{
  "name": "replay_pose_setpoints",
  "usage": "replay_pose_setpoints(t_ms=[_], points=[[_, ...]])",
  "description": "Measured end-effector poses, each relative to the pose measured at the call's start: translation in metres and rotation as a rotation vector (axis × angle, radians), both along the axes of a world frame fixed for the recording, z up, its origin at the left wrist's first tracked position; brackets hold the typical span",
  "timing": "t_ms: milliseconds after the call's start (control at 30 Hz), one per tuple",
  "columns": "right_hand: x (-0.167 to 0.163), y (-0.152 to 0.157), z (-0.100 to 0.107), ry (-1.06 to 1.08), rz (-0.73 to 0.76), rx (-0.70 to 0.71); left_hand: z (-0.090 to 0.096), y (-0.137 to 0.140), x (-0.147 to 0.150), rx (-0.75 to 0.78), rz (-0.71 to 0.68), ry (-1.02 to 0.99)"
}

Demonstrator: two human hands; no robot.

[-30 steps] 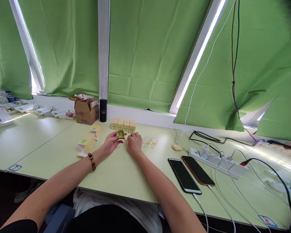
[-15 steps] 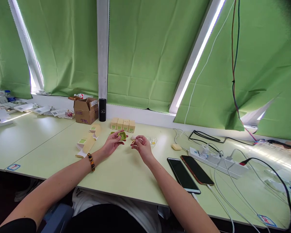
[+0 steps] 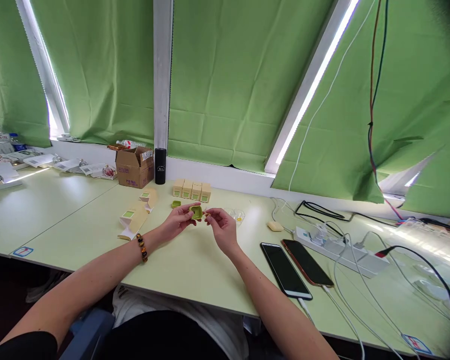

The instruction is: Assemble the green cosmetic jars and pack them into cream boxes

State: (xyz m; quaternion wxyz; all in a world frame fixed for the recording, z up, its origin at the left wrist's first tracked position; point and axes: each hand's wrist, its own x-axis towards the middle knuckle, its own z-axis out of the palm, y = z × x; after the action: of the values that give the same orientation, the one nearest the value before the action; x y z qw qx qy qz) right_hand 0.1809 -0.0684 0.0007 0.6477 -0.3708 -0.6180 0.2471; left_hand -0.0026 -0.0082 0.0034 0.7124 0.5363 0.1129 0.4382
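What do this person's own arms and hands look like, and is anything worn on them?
Both the left hand and right hand are ungloved. The left wrist wears a bracelet of round, dark-brown and amber beads; the right wrist is bare. A black fabric sleeve covers the upper left arm.

The pale table (image 3: 195, 267) bears four small boxes (image 3: 191, 191), two phones (image 3: 286, 270), a power strip (image 3: 337, 254).

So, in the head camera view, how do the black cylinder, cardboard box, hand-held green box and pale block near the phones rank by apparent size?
1. Cardboard box
2. Black cylinder
Unranked, both smaller: green box in the left hand, pale block; too alike to order.
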Motion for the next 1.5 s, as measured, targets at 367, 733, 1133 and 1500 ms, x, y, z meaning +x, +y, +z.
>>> replay_pose_setpoints(t_ms=[367, 733, 1133, 1500], points=[[0.001, -0.006, 0.004, -0.277, -0.163, 0.214, 0.004, -0.008, 0.002, 0.014, -0.108, 0.002], [0.004, -0.005, 0.001, -0.654, -0.378, 0.524, 0.001, -0.008, 0.006, 0.099, -0.14, 0.056], [0.004, -0.008, 0.006, -0.9, -0.581, 0.599, -0.003, -0.004, 0.006, 0.112, -0.131, 0.095], [0.004, -0.01, 0.008, -0.934, -0.609, 0.657, -0.003, -0.003, 0.008, 0.138, -0.102, 0.137]])
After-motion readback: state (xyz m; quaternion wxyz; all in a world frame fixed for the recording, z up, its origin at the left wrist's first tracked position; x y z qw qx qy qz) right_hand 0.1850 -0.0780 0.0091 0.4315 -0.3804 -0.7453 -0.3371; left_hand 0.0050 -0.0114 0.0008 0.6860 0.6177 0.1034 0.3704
